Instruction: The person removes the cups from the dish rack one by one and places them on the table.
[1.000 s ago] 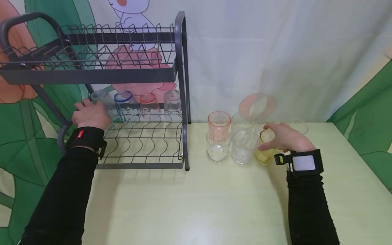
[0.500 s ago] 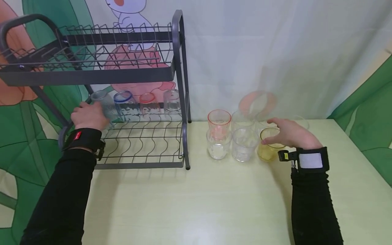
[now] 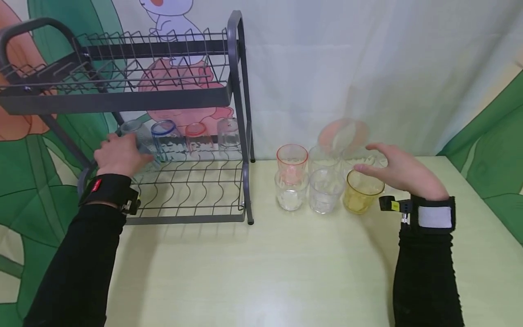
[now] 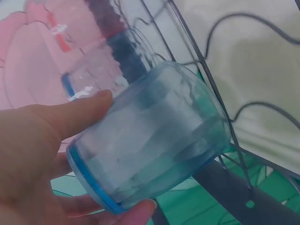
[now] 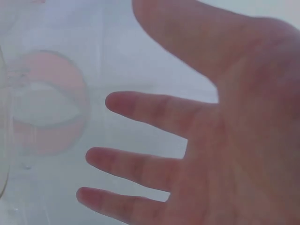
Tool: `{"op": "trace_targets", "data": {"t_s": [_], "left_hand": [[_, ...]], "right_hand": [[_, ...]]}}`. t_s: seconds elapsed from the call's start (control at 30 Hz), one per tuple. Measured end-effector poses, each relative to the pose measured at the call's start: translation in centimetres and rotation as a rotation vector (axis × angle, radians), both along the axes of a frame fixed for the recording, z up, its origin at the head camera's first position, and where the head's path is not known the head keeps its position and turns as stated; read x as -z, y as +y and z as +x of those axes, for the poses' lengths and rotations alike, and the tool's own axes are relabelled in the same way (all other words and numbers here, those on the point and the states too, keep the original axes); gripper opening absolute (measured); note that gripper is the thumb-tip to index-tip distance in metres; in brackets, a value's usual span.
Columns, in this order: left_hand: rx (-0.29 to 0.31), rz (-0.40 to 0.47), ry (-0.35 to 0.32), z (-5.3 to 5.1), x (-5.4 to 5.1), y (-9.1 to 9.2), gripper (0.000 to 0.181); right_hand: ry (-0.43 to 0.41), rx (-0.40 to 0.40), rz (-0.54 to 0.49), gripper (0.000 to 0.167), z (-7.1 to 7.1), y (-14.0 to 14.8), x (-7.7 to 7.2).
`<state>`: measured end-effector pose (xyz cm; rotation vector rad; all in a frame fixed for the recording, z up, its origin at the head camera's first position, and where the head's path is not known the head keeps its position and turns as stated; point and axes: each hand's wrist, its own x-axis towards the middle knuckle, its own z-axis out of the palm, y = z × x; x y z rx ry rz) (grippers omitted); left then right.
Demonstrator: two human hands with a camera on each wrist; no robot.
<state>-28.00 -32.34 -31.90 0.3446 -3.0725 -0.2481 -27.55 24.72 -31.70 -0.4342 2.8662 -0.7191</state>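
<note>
On the rack's lower tier, my left hand (image 3: 118, 155) holds a light blue glass (image 3: 143, 136) at the far left of a row of upside-down glasses. In the left wrist view the thumb and fingers of the hand (image 4: 35, 145) lie around the blue-rimmed end of this glass (image 4: 150, 136), whose other end is against the wires. My right hand (image 3: 408, 175) hovers behind and right of a yellow glass (image 3: 358, 200), fingers spread, holding nothing. The right wrist view shows the same hand (image 5: 211, 122) with its fingers apart.
The two-tier dark rack (image 3: 184, 220) stands at the left. Beside the held glass are a blue-rimmed glass (image 3: 166, 143), a red-rimmed one (image 3: 199, 138) and a clear one (image 3: 229, 136). A red-rimmed glass (image 3: 292, 159) and several clear glasses (image 3: 324, 195) stand left of the yellow one.
My right hand has come away from the yellow glass, moving right and slightly back. The left hand stays at the light blue glass, its thumb now pointing more to the right.
</note>
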Motion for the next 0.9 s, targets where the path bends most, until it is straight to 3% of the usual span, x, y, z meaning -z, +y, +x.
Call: {"op": "trace_targets", "data": {"t_s": [0.2, 0.4, 0.63, 0.77, 0.9], "left_hand": [[0.030, 0.065, 0.063, 1.0, -0.8, 0.8, 0.078], [0.073, 0.106, 0.175, 2.3, -1.1, 2.4, 0.075], [0.093, 0.199, 0.198, 3.7, -1.7, 4.1, 0.085], [0.125, 0.326, 0.204, 4.7, -2.0, 5.1, 0.088], [0.152, 0.568, 0.182, 6.0, -2.1, 5.9, 0.088]], "right_hand": [[0.007, 0.012, -0.058, 0.086, 0.8, 0.3, -1.0], [0.072, 0.038, -0.093, 0.079, 1.7, 0.5, -1.8], [0.103, -0.007, -0.160, 0.069, 1.9, 0.4, -1.6], [0.094, -0.027, -0.194, 0.067, 1.8, 0.4, -1.4], [0.077, -0.049, -0.240, 0.066, 1.8, 0.4, -1.4]]}}
